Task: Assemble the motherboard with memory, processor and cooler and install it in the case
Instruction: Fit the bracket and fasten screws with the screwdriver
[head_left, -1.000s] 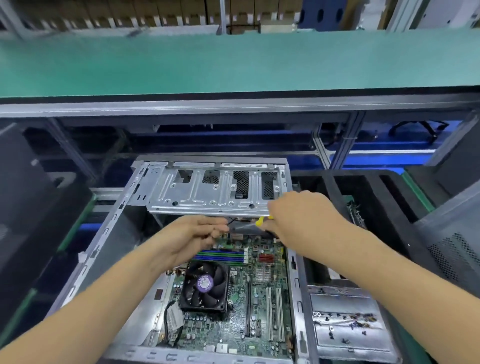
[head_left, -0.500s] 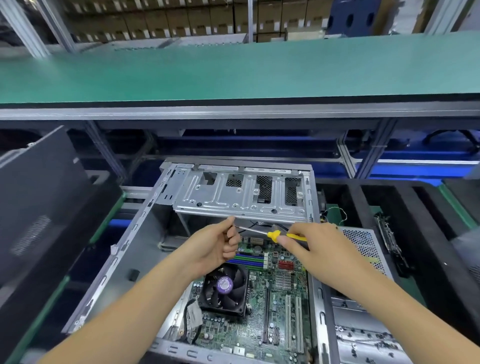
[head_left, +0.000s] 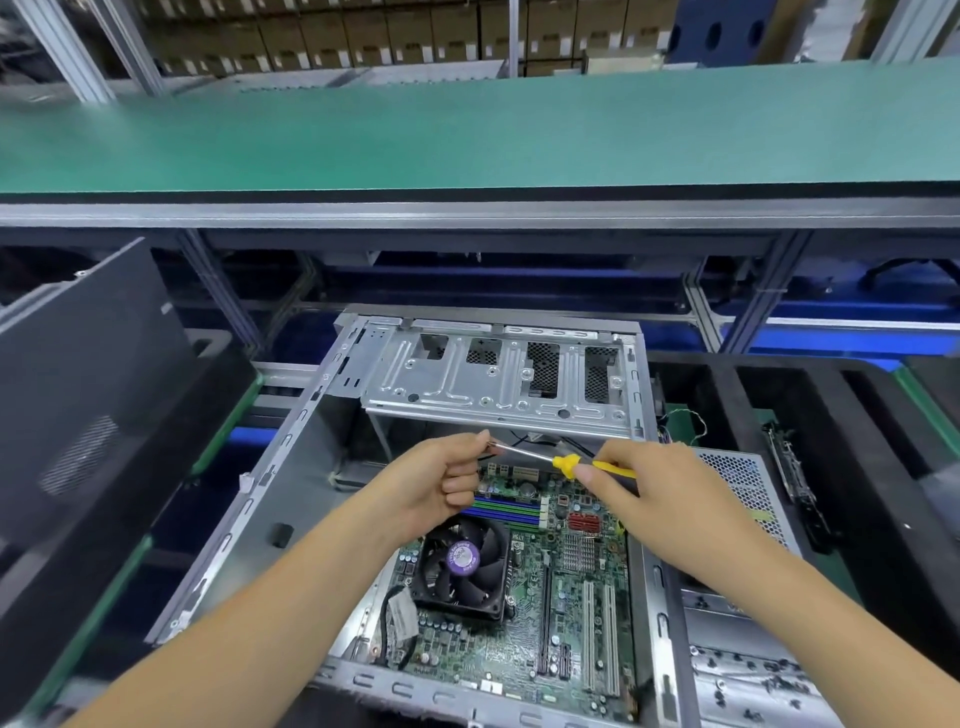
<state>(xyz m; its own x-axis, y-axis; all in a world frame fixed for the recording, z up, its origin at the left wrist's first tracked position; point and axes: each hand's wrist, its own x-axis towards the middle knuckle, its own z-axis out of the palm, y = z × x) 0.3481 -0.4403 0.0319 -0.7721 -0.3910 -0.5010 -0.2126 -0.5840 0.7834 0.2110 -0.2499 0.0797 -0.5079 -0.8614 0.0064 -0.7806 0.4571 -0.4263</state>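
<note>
A dark panel (head_left: 88, 395) leans well to the left of the left hand (head_left: 436, 486). That hand hovers over the open case (head_left: 291, 483), fingers curled, thumb and forefinger pinching the tip of the screwdriver (head_left: 561, 460); whether a screw sits between the fingertips is too small to tell. Directly below the left hand lie the blue and green memory sticks (head_left: 501, 512), and nearer the wrist the black cooler (head_left: 462, 564) with its purple hub sticker sits mounted on the motherboard (head_left: 524, 613), which lies flat inside the case. Beyond both hands the metal drive cage (head_left: 498, 384) spans the far end of the case. The screwdriver's shaft runs between the hands to the yellow handle, gripped by the right hand (head_left: 649, 493) with its fingers wrapped round it. Just right of the right hand a perforated metal box (head_left: 748, 483) rests beside the case, and below that wrist a silver tray (head_left: 748, 686) holds scattered screws.
</note>
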